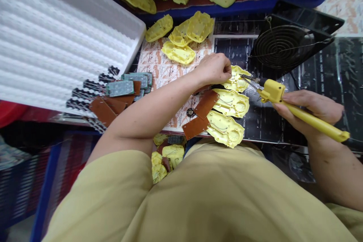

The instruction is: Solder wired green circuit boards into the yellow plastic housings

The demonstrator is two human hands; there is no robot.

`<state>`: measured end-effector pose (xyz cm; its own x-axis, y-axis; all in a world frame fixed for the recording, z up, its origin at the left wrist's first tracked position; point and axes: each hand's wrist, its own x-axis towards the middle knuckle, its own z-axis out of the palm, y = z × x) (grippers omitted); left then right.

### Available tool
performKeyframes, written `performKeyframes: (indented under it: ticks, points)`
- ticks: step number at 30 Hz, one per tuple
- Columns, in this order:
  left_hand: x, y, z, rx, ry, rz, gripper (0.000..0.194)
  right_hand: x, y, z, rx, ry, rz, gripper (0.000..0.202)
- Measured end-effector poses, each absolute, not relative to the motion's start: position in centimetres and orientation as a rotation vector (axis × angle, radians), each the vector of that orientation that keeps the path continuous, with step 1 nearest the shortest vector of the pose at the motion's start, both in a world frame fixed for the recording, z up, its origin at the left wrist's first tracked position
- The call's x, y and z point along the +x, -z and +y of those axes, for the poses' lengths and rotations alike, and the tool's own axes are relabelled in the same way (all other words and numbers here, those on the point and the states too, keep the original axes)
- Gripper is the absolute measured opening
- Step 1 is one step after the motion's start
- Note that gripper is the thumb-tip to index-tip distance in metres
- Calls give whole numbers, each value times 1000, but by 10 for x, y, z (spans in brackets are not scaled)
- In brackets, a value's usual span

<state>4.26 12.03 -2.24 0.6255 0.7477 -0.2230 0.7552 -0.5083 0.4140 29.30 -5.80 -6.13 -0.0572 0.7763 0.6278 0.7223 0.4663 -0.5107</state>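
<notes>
My right hand (317,107) is wrapped round the handle of a yellow soldering gun (273,90). Its dark tip reaches over the farthest of three yellow plastic shells (238,77) lying in a column. My left hand (215,69) is closed in a pinch at that shell's left edge; whatever the fingers hold is hidden. Nearer to me lie the middle shell (238,103) and the nearest shell (229,130), both with thin wires inside. Brown circuit boards (206,104) rest against their left sides.
A black fan (279,47) stands at the back right. Loose yellow shells (178,53) lie before a blue bin (241,5) full of more. On the left are a white foam tray (65,38) and stacked green-faced boards (121,88) with wires.
</notes>
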Motion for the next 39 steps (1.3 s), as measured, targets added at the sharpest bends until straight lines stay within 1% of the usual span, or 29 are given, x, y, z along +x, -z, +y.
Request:
performKeyframes:
  ticks: [2,3,5,6,9,10,12,14,16,19,20,23,26,30,32,35,37,39]
  points:
    - [42,22,120,2379,36,1189,25,288,58,-56,-1087,24,-1834,17]
    - [42,22,120,2383,35,1186,26,286,58,-57,-1066,55,-1839,17]
    - [43,24,119,2389,22,1176,26,285,60,-61,-1177,69,-1816,18]
    - [44,25,119,2390,13,1171,27,284,61,-64,-1247,68,-1798,23]
    - [44,28,118,2398,9,1160,27,284,68,-75,-1387,94,-1710,46]
    - [41,27,119,2409,10,1153,28,284,70,-79,-1399,118,-1678,49]
    - [29,23,123,2434,-7,1133,29,284,72,-85,-1392,188,-1630,43]
    - [9,17,128,2446,-32,1125,35,284,74,-88,-1368,264,-1611,35]
    - [-14,11,130,2431,22,1134,48,284,78,-90,-1364,323,-1594,33]
    - [-41,12,123,2435,195,1134,67,284,88,-90,-1367,359,-1519,33]
    - [-45,15,119,2453,222,1131,68,285,93,-89,-1372,367,-1490,33]
    - [-49,21,102,2491,162,1188,62,287,104,-88,-1380,422,-1433,32]
    - [-48,12,87,2434,91,1277,64,290,111,-87,-1360,437,-1427,32]
    - [-60,-4,60,2432,243,1170,62,294,114,-87,-1376,448,-1367,37]
    - [-69,0,43,2518,273,1067,73,294,115,-86,-1369,475,-1364,37]
    - [-81,15,19,2671,174,861,103,293,115,-86,-1353,457,-1374,33]
    - [-83,23,10,2704,194,736,110,293,115,-84,-1359,446,-1359,36]
    - [-79,25,11,2685,274,713,107,294,117,-82,-1375,479,-1324,42]
